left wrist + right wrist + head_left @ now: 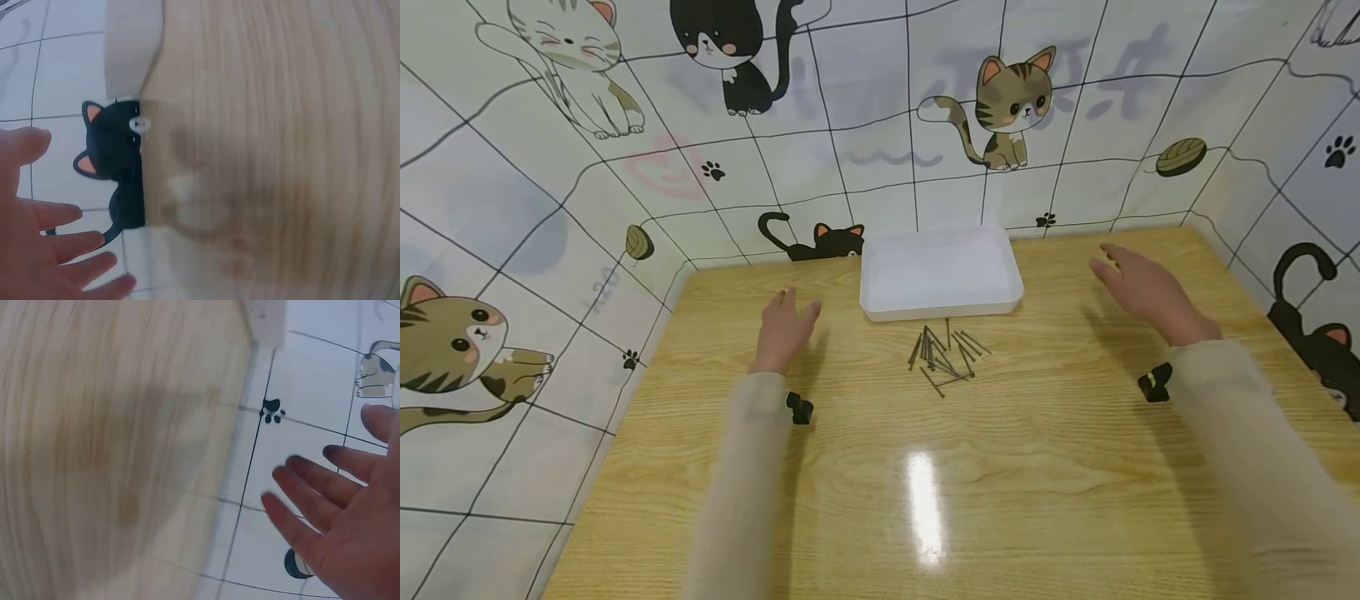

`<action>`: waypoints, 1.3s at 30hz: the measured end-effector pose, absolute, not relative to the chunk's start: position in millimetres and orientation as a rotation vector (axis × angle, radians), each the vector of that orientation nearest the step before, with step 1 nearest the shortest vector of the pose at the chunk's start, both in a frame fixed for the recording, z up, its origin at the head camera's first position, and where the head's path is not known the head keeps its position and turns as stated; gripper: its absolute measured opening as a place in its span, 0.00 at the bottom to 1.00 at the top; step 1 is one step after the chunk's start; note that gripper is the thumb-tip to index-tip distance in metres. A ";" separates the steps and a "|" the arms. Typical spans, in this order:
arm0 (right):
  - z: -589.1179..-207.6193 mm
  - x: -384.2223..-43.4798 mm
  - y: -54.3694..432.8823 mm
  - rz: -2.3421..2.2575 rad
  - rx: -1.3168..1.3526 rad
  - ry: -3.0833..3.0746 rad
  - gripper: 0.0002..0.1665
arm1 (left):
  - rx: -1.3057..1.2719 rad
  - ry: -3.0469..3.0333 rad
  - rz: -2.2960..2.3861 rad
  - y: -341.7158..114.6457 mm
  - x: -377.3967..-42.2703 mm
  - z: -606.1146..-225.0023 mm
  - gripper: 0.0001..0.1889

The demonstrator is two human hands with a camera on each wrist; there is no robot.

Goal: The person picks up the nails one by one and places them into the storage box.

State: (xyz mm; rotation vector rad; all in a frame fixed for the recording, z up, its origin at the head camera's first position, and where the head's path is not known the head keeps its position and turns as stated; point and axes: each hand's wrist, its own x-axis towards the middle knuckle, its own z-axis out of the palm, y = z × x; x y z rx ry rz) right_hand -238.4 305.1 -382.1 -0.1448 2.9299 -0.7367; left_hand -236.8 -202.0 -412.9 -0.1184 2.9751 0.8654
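A loose pile of metal nails (931, 348) lies on the wooden table, just in front of a shallow white tray (942, 271). To the left of the pile, my left hand (783, 332) hovers over the table with nothing in it; its fingers (81, 247) look relaxed and spread in the left wrist view. My right hand (1152, 296) is held above the table, right of the tray, also holding nothing. Its fingers (322, 494) are spread and nearly straight in the right wrist view. Both hands are apart from the nails and the tray.
The wooden table (985, 483) reaches back to a wall covering (865, 125) with cat drawings and grid lines, which also closes off both sides. A small black device (801, 408) sits on the left wrist, another black device (1155, 383) on the right.
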 end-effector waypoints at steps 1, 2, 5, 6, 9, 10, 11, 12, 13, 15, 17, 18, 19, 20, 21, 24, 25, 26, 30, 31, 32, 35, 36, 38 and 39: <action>-384.1 -237.8 302.6 -0.815 -0.142 2.921 0.44 | -0.128 2.954 0.964 -198.4 -237.6 -415.6 0.40; -386.5 -237.0 299.7 -0.890 -0.138 2.912 0.44 | -0.142 2.922 1.063 -194.3 -238.2 -418.1 0.40; -395.4 -233.9 289.1 -1.074 -0.112 2.859 0.40 | -0.178 2.823 1.313 -177.9 -239.3 -426.2 0.38; -399.2 -233.3 284.6 -1.115 -0.112 2.843 0.39 | -0.187 2.795 1.377 -171.5 -239.7 -428.8 0.37; -409.3 -231.3 269.7 -1.211 -0.172 2.711 0.36 | -0.198 2.706 1.567 -152.0 -241.4 -435.9 0.36; -412.4 -230.4 264.4 -1.226 -0.189 2.648 0.36 | -0.196 2.675 1.631 -146.1 -242.3 -438.0 0.36; -415.8 -229.3 258.8 -1.237 -0.209 2.586 0.36 | -0.197 2.641 1.699 -141.0 -243.3 -440.4 0.35; -419.1 -228.2 253.1 -1.234 -0.231 2.535 0.36 | -0.202 2.607 1.767 -136.8 -244.6 -443.1 0.34; -421.8 -226.8 247.6 -1.238 -0.249 2.481 0.37 | -0.210 2.571 1.825 -133.4 -245.7 -445.7 0.34; -427.4 -223.8 236.3 -1.223 -0.258 2.444 0.37 | -0.229 2.489 1.935 -128.3 -247.6 -451.3 0.34; -431.1 -220.5 224.4 -1.214 -0.263 2.457 0.36 | -0.249 2.421 2.018 -125.6 -248.8 -457.2 0.33; -432.6 -219.2 218.8 -1.218 -0.267 2.470 0.36 | -0.266 2.395 2.047 -124.7 -249.1 -460.0 0.32; -434.0 -218.0 213.5 -1.221 -0.264 2.481 0.35 | -0.276 2.378 2.070 -123.7 -249.1 -462.7 0.32; -434.9 -216.8 208.0 -1.211 -0.270 2.501 0.34 | -0.279 2.368 2.086 -122.8 -249.1 -465.1 0.31; -435.5 -215.6 202.9 -1.211 -0.274 2.511 0.33 | -0.278 2.373 2.088 -121.9 -249.2 -467.1 0.31; -437.0 -213.4 190.4 -1.192 -0.293 2.550 0.32 | -0.267 2.412 2.069 -118.2 -250.4 -471.1 0.30; -437.1 -212.9 186.8 -1.179 -0.291 2.569 0.32 | -0.258 2.425 2.065 -117.0 -251.3 -472.0 0.30; -436.8 -212.5 183.5 -1.160 -0.292 2.590 0.32 | -0.245 2.438 2.061 -115.8 -252.3 -472.6 0.30; -435.7 -213.0 172.8 -1.085 -0.275 2.663 0.30 | -0.223 2.472 2.073 -112.8 -256.7 -473.7 0.29; -435.2 -213.6 169.7 -1.060 -0.272 2.680 0.29 | -0.217 2.478 2.076 -113.0 -257.9 -473.9 0.28; -434.7 -214.1 166.5 -1.035 -0.276 2.692 0.28 | -0.212 2.483 2.077 -113.1 -258.9 -474.0 0.28; -434.6 -214.3 156.6 -0.971 -0.281 2.712 0.26 | -0.203 2.497 2.079 -113.8 -260.0 -474.2 0.25; -434.9 -214.0 153.3 -0.940 -0.282 2.721 0.26 | -0.195 2.494 2.088 -113.9 -259.5 -474.3 0.25; -434.9 -212.9 146.8 -0.896 -0.278 2.738 0.25 | -0.186 2.484 2.107 -112.7 -255.5 -470.5 0.26; -434.7 -212.1 144.2 -0.874 -0.278 2.751 0.24 | -0.177 2.481 2.117 -111.1 -252.4 -467.1 0.26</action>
